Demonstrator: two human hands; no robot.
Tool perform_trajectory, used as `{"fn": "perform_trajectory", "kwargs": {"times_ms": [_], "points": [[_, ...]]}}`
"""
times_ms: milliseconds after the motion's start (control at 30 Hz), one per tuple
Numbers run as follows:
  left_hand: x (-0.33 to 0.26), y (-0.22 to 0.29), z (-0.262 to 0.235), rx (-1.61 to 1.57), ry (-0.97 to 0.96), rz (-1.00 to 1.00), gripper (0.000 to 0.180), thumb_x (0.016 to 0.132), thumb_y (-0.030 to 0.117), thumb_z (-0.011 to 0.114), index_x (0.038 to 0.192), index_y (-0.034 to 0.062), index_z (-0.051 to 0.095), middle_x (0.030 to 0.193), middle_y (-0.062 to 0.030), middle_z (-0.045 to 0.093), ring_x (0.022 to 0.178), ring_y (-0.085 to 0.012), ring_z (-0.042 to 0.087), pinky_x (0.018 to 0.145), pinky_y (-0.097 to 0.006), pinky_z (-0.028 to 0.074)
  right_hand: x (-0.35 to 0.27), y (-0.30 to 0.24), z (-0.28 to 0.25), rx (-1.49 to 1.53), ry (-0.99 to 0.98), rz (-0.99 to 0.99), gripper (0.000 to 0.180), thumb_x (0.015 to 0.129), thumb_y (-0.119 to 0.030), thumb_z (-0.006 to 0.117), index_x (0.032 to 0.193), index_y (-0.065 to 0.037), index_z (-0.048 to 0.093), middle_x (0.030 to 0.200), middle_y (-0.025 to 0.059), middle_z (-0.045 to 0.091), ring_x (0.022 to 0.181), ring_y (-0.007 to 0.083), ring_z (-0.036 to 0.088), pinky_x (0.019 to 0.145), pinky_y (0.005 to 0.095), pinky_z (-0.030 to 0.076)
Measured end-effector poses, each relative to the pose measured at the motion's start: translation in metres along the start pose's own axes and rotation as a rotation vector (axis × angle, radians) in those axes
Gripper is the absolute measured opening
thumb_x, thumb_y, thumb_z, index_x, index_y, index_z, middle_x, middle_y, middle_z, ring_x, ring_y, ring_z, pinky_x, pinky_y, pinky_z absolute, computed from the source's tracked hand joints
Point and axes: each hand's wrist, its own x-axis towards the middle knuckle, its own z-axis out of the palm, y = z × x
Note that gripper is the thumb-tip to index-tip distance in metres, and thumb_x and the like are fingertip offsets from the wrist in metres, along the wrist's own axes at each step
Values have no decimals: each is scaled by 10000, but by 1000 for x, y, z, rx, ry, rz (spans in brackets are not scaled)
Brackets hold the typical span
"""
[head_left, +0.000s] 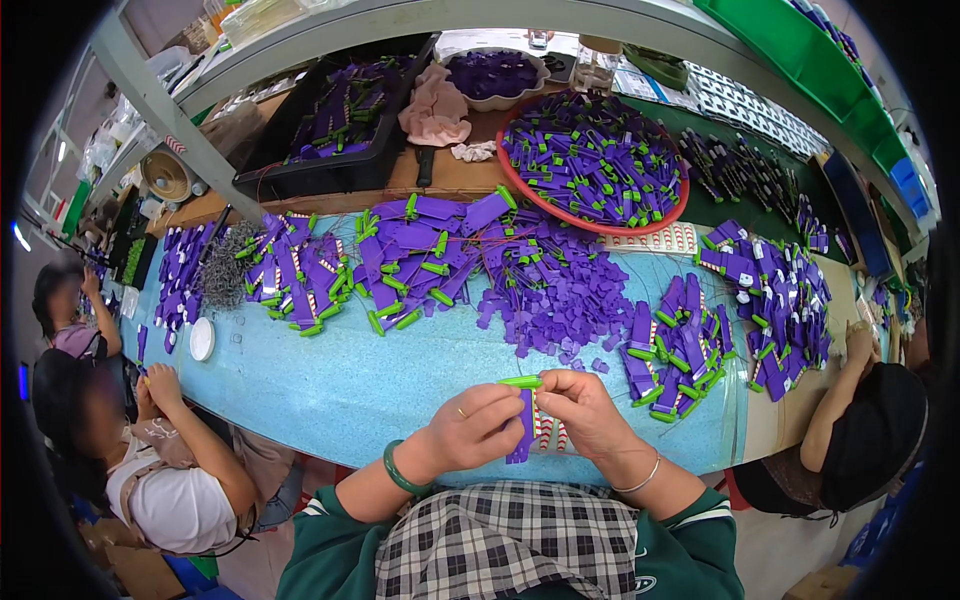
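Above the near edge of the table, my left hand (474, 428) pinches a flat purple plastic piece (521, 440) with a bright green rounded bar across its top end. My right hand (590, 415) closes its fingertips on the same piece from the other side, by the green end. Fingers hide part of the piece, and what else the right fingertips may hold is not visible. A strip of red-and-white stickers (552, 434) lies beside the right hand. Small purple chips (570, 305) are heaped just beyond my hands, and to the right lies a pile of green-ended purple pieces (680, 345).
More green-ended pieces (420, 245) and grey wire bits (230, 265) cover the blue table (400, 375). Behind stand a red basket (675, 212) full of parts and a black tray (300, 182). Co-workers sit left (180, 480) and right (850, 440). A metal shelf beam (400, 35) crosses above.
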Motion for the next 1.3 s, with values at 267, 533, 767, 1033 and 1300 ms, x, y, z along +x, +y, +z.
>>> {"fn": "perform_trajectory", "kwargs": {"times_ms": [267,533,767,1033,1300], "points": [[-6,5,3,-131,13,85,211,659,-35,676,863,13,655,951,-96,582,865,-254,628,691,-298,568,0,-4,-1,-14,-33,166,159,871,-107,624,724,-71,576,707,-43,561,644,18,496,549,188,390],[-3,9,-6,-71,-13,114,216,690,-30,662,906,-14,662,955,-115,598,879,-266,646,680,-297,577,-6,2,10,146,-35,320,219,915,-199,585,779,-41,650,755,3,613,641,53,505,586,230,401],[-9,8,1,-93,-37,42,235,691,-12,667,926,-24,662,962,-125,596,863,-281,647,681,-311,573,-30,12,-17,65,-297,393,304,924,-229,572,719,-16,642,727,52,609,676,124,545,602,254,414],[-2,9,23,-481,37,-531,200,675,-65,706,853,11,656,837,-90,633,790,-235,639,661,-316,527,-25,4,-14,-738,315,-535,236,746,27,675,967,-15,606,864,100,630,810,218,615,756,313,505],[39,-76,46,-204,-210,-478,70,778,41,644,842,13,637,779,-93,578,737,-256,600,617,-343,476,-16,10,-38,-158,312,-395,187,899,44,495,1082,24,531,966,44,553,850,135,594,743,329,592]]}}
